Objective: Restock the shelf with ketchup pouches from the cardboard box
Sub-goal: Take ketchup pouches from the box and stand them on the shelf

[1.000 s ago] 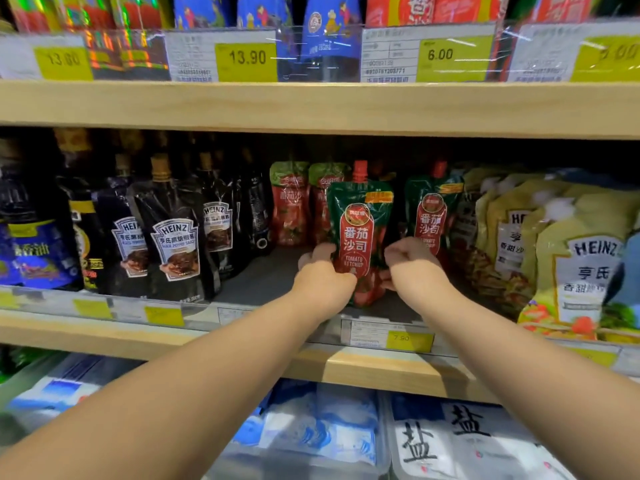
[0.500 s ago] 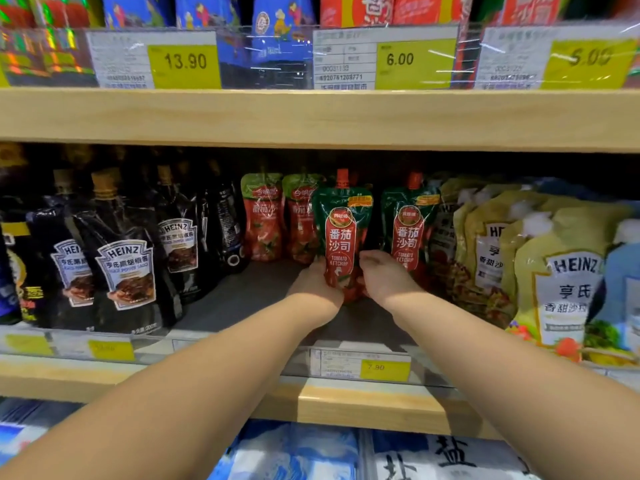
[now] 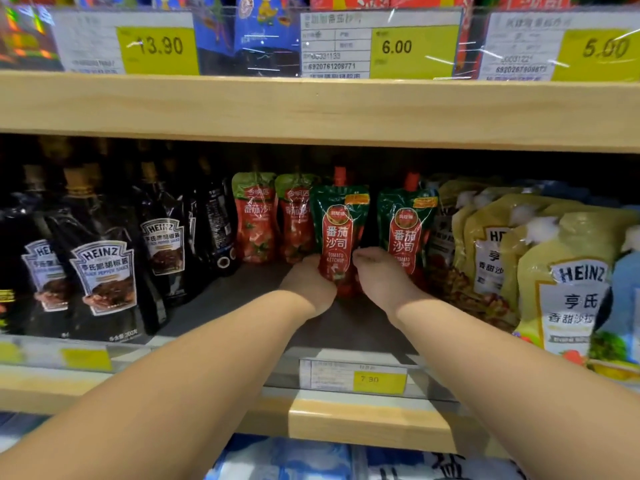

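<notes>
A green and red ketchup pouch (image 3: pixel 337 223) with a red cap stands upright deep on the grey middle shelf (image 3: pixel 221 306). My left hand (image 3: pixel 309 284) grips its lower left side and my right hand (image 3: pixel 379 275) grips its lower right side. A second matching ketchup pouch (image 3: pixel 405 220) stands just to its right, partly behind my right hand. Two red tomato pouches with green tops (image 3: pixel 273 216) stand to the left, close against the held pouch. The cardboard box is out of view.
Black Heinz pepper sauce pouches (image 3: pixel 102 271) fill the shelf's left side, yellow Heinz salad dressing pouches (image 3: pixel 557 271) the right. A wooden shelf board (image 3: pixel 311 109) with price tags hangs overhead. A 7.90 tag (image 3: pixel 379 379) marks the front rail. Blue and white salt bags (image 3: pixel 311 462) lie below.
Both hands have carried the pouch from near the shelf's front edge toward the back, level with the neighbouring pouches. The view has moved closer and shifted right.
</notes>
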Demonstrator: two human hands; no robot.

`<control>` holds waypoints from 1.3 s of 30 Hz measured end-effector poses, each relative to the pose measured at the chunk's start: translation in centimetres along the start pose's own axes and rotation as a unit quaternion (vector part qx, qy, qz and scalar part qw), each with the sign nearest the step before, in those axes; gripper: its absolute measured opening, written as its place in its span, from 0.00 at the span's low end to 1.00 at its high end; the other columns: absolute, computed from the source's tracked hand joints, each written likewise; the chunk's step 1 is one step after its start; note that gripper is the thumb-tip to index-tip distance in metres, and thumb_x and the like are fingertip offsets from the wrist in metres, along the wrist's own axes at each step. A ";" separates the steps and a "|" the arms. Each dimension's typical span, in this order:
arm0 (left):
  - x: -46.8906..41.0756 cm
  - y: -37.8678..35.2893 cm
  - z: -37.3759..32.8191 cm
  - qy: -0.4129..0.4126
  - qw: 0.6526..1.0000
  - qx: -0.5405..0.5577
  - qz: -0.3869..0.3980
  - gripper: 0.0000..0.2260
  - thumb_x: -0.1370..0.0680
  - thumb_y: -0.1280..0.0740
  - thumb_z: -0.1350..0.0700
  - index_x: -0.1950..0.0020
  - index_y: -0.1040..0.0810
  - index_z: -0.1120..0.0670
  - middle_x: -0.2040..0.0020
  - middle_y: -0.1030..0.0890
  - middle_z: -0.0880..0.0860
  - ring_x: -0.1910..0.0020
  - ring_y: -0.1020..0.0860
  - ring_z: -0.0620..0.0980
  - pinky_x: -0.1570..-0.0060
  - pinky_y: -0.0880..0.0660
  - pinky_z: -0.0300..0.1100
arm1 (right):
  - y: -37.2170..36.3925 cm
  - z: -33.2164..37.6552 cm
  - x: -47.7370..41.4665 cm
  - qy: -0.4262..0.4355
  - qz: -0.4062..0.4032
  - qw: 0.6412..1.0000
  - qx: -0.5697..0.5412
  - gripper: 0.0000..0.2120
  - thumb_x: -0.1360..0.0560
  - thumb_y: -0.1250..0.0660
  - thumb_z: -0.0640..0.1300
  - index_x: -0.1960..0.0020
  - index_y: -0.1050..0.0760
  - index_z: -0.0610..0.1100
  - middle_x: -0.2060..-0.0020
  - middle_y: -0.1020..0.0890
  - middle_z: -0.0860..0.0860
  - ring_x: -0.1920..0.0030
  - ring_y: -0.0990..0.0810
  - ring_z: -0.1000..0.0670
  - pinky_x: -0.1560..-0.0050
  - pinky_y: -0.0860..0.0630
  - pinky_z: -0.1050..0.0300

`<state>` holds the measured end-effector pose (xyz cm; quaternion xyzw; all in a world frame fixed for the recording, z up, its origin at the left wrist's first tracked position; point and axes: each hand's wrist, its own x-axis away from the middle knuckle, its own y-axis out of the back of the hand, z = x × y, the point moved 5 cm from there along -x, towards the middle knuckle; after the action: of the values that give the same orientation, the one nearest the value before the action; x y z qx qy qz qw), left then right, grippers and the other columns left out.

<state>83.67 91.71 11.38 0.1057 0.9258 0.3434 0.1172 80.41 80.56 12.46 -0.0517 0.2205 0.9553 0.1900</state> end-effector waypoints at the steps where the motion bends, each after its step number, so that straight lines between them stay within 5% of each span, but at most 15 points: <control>1: 0.1 0.8 0.1 -0.004 1.000 0.004 -0.030 0.18 0.23 0.40 0.56 0.33 0.30 0.52 0.36 0.25 0.54 0.39 0.26 0.55 0.49 0.34 0.38 | 0.0 0.7 0.5 0.021 -0.006 1.000 0.003 0.19 0.22 0.46 0.46 0.45 0.28 0.30 0.50 0.22 0.31 0.49 0.23 0.33 0.42 0.28 0.37; 3: 0.5 2.7 0.4 -0.018 0.994 0.018 -0.102 0.19 0.24 0.40 0.58 0.33 0.29 0.52 0.35 0.25 0.53 0.38 0.26 0.54 0.48 0.34 0.36 | -0.1 2.4 1.5 0.063 -0.020 0.998 0.007 0.20 0.22 0.44 0.47 0.48 0.28 0.29 0.50 0.21 0.31 0.50 0.22 0.33 0.45 0.26 0.37; 6: 1.8 5.9 1.1 -0.051 0.984 0.020 -0.172 0.17 0.25 0.40 0.61 0.37 0.25 0.51 0.35 0.26 0.53 0.40 0.25 0.51 0.47 0.34 0.34 | -1.6 4.2 2.8 0.087 -0.021 0.996 0.000 0.08 0.24 0.39 0.49 0.52 0.24 0.46 0.54 0.19 0.49 0.50 0.20 0.47 0.49 0.26 0.56; 10: 5.7 10.1 3.3 -0.106 0.966 0.036 -0.233 0.14 0.28 0.39 0.63 0.49 0.21 0.48 0.44 0.23 0.52 0.55 0.24 0.43 0.54 0.29 0.33 | -4.9 6.8 6.3 0.135 -0.010 0.990 -0.041 0.05 0.27 0.34 0.48 0.53 0.23 0.48 0.63 0.24 0.58 0.61 0.25 0.58 0.64 0.32 0.74; 14: 10.8 13.7 7.1 -0.097 0.958 0.009 -0.269 0.12 0.30 0.38 0.60 0.56 0.25 0.42 0.53 0.24 0.46 0.62 0.27 0.36 0.61 0.34 0.27 | -8.5 8.6 10.7 0.183 0.023 0.979 -0.089 0.04 0.27 0.33 0.46 0.55 0.25 0.46 0.69 0.28 0.56 0.70 0.29 0.62 0.69 0.33 0.73; 19: 18.9 15.8 18.1 0.031 0.955 0.000 -0.295 0.10 0.30 0.35 0.61 0.54 0.22 0.48 0.52 0.22 0.53 0.59 0.24 0.52 0.52 0.26 0.46 | -16.2 8.6 16.8 0.171 0.097 0.973 -0.117 0.10 0.29 0.32 0.39 0.62 0.30 0.52 0.70 0.30 0.56 0.72 0.32 0.62 0.68 0.34 0.71; 27: 30.1 17.5 33.3 0.212 0.949 -0.090 -0.216 0.09 0.28 0.36 0.60 0.50 0.21 0.52 0.49 0.20 0.53 0.55 0.22 0.53 0.48 0.26 0.43 | -29.1 5.3 25.1 0.093 0.234 0.960 -0.121 0.12 0.29 0.33 0.35 0.62 0.31 0.50 0.73 0.34 0.54 0.77 0.34 0.61 0.73 0.38 0.72; 30: 33.6 18.1 38.2 0.274 0.938 -0.183 -0.108 0.07 0.27 0.37 0.56 0.51 0.24 0.53 0.46 0.20 0.56 0.45 0.22 0.57 0.46 0.25 0.47 | -34.7 2.3 28.6 0.030 0.299 0.951 -0.078 0.12 0.29 0.34 0.35 0.63 0.31 0.50 0.73 0.34 0.54 0.76 0.35 0.61 0.72 0.37 0.70; 33: 36.5 17.3 42.6 0.337 0.910 -0.241 0.015 0.15 0.25 0.38 0.50 0.39 0.25 0.52 0.38 0.22 0.56 0.38 0.25 0.55 0.41 0.28 0.45 | -39.7 -1.0 31.5 -0.033 0.348 0.936 -0.030 0.11 0.29 0.34 0.38 0.64 0.31 0.51 0.73 0.32 0.55 0.72 0.33 0.57 0.69 0.35 0.66; 39: 39.6 15.3 47.2 0.400 0.878 -0.236 0.115 0.15 0.26 0.39 0.50 0.42 0.25 0.55 0.40 0.21 0.59 0.40 0.23 0.57 0.47 0.26 0.46 | -46.2 -7.7 36.9 -0.192 0.408 0.892 0.026 0.10 0.26 0.37 0.39 0.65 0.31 0.48 0.70 0.30 0.52 0.70 0.32 0.54 0.65 0.33 0.59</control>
<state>61.49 142.85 -18.98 0.0344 0.7667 0.5758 -0.2820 64.27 128.12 -19.72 0.2322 0.2062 0.9341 -0.1761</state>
